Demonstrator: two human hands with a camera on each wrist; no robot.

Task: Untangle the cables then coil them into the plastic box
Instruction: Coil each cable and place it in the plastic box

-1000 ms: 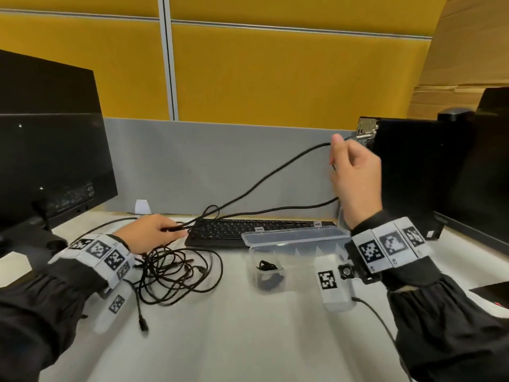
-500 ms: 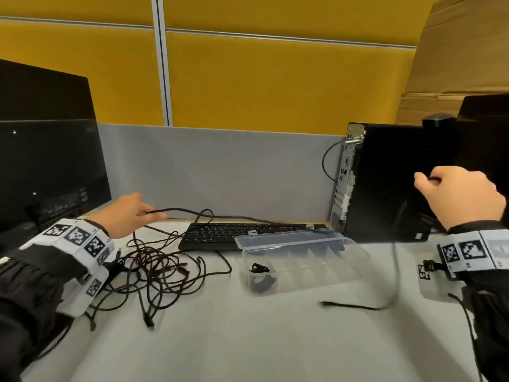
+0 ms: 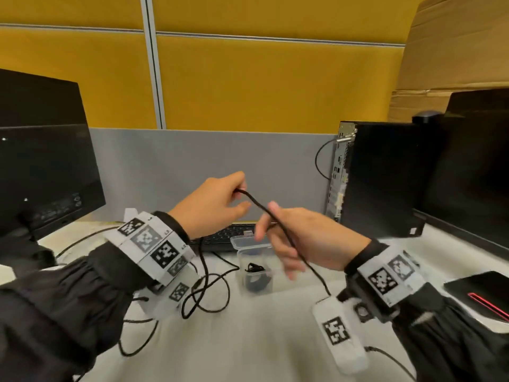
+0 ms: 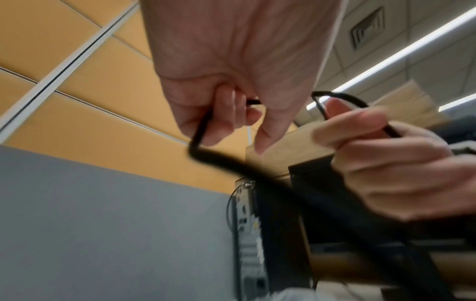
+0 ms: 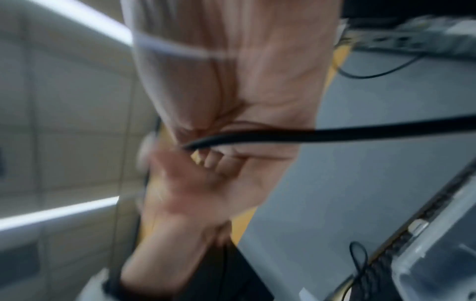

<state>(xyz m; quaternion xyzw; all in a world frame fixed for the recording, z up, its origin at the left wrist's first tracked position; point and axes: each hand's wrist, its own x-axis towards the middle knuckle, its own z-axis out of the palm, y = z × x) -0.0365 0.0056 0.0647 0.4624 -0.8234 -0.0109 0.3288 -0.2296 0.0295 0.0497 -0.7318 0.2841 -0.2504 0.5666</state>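
Note:
My left hand point(image 3: 241, 193) is raised above the keyboard and pinches a black cable point(image 3: 260, 206) near its top bend. From there the cable slants down to the right through the curled fingers of my right hand point(image 3: 271, 227) and on toward my right wrist. In the left wrist view the left hand point(image 4: 231, 114) has its fingers curled round the cable point(image 4: 219, 160), with the right hand point(image 4: 386, 163) gripping it beside. The blurred right wrist view shows the cable point(image 5: 335, 130) entering my right hand's grip. Below the hands stands the clear plastic box point(image 3: 242, 244), open, with a small black coil point(image 3: 254, 268) inside. More cable loops point(image 3: 209, 296) lie on the desk under my left wrist.
A black keyboard point(image 3: 228, 235) lies behind the box. There is a monitor point(image 3: 41, 175) at the left, a black computer tower point(image 3: 380, 177) at the right and a second monitor point(image 3: 473, 161) beyond it. A dark flat device with a red stripe point(image 3: 479, 293) lies at the right edge.
Both hands, wide apart half a second ago, have come together over the box. The right hand left the tower side and now grips the cable close to the left hand.

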